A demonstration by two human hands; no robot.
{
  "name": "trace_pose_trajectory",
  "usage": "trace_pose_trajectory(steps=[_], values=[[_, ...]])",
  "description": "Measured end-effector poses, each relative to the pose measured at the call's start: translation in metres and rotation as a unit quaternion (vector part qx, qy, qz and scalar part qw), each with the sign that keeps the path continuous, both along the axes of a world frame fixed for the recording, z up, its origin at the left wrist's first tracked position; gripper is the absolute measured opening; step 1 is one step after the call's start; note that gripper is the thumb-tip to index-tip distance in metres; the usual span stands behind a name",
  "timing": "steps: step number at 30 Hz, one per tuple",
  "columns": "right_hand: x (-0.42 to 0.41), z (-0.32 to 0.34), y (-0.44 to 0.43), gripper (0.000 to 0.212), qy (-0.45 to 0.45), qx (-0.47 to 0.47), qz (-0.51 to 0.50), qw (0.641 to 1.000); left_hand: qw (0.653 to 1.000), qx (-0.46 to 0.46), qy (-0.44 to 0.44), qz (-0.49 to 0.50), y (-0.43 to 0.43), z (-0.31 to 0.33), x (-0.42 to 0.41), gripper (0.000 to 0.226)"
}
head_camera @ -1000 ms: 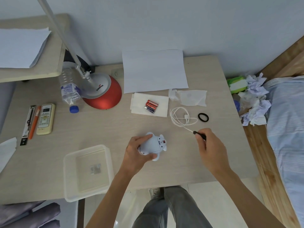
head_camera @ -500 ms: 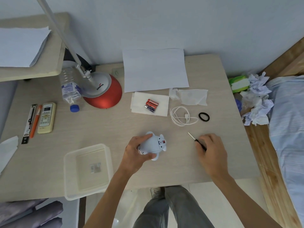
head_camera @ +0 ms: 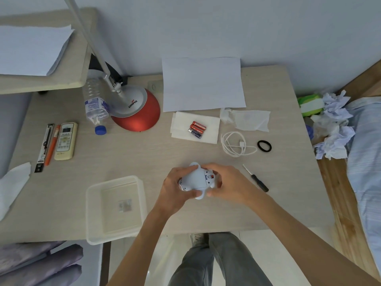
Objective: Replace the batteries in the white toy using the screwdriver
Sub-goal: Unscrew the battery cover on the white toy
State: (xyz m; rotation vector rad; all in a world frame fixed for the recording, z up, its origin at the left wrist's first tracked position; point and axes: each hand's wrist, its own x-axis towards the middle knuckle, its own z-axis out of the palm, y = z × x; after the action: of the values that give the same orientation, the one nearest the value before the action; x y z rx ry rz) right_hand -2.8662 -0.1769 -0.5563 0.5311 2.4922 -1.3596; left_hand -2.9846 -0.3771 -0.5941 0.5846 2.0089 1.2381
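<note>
Both our left hand [head_camera: 175,190] and right hand [head_camera: 231,184] clasp the white toy [head_camera: 195,179] near the table's [head_camera: 123,153] front edge, so we should brace it and pry gently.

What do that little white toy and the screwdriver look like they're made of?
The white toy looks like hard plastic: a smooth, matte shell with a moulded panel seam. The screwdriver has a thin, shiny shaft, probably metal, and a black handle, likely plastic.

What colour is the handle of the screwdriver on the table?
Black, seen in the head view; the screwdriver lies right of the white toy.
</note>
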Motion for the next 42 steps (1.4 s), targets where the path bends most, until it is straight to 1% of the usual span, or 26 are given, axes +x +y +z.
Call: trace_pose_trajectory(steps=[3, 7, 10, 13, 16, 19, 22, 27, 32, 35, 38, 42], values=[[-0.001, -0.007, 0.0, 0.067, 0.007, 0.013, -0.01, 1.0, 1.0, -0.004, 0.002, 0.017, 0.002, 0.004, 0.004, 0.073], [0.0, -0.011, -0.001, 0.062, 0.016, 0.013, -0.016, 1.0, 0.997, -0.016, -0.03, 0.075, 0.013, 0.012, 0.009, 0.061], [0.001, -0.013, -0.002, 0.064, 0.01, 0.013, -0.022, 1.0, 0.996, -0.004, -0.026, 0.089, 0.019, 0.012, 0.009, 0.056], [0.001, -0.015, -0.001, 0.063, 0.011, 0.006, -0.031, 0.999, 0.999, -0.006, -0.004, 0.037, 0.021, 0.01, 0.008, 0.056], [0.001, -0.016, -0.001, 0.064, 0.007, -0.001, -0.045, 0.999, 0.997, -0.017, 0.069, -0.04, 0.018, 0.007, 0.004, 0.065], [0.001, -0.017, 0.0, 0.061, 0.001, 0.008, -0.039, 0.999, 0.989, -0.017, 0.126, -0.081, 0.016, 0.013, -0.002, 0.06], [0.0, -0.017, 0.002, 0.062, 0.004, 0.015, -0.027, 1.0, 0.972, -0.037, 0.169, -0.161, 0.019, 0.021, -0.009, 0.052], [0.0, -0.017, 0.004, 0.067, -0.003, 0.026, -0.019, 0.999, 0.932, -0.079, 0.215, -0.28, 0.023, 0.03, -0.021, 0.053], [0.002, -0.017, 0.006, 0.065, -0.004, 0.032, -0.002, 0.999, 0.907, -0.096, 0.228, -0.341, 0.023, 0.038, -0.031, 0.052], [0.002, -0.016, 0.006, 0.059, -0.008, 0.033, 0.001, 0.999, 0.906, -0.106, 0.206, -0.354, 0.027, 0.041, -0.034, 0.052], [0.003, -0.015, 0.006, 0.056, -0.013, 0.034, -0.006, 0.999, 0.909, -0.114, 0.182, -0.357, 0.032, 0.042, -0.037, 0.057], [0.003, -0.015, 0.006, 0.055, -0.02, 0.036, -0.006, 0.999, 0.908, -0.128, 0.177, -0.358, 0.036, 0.042, -0.037, 0.058]])
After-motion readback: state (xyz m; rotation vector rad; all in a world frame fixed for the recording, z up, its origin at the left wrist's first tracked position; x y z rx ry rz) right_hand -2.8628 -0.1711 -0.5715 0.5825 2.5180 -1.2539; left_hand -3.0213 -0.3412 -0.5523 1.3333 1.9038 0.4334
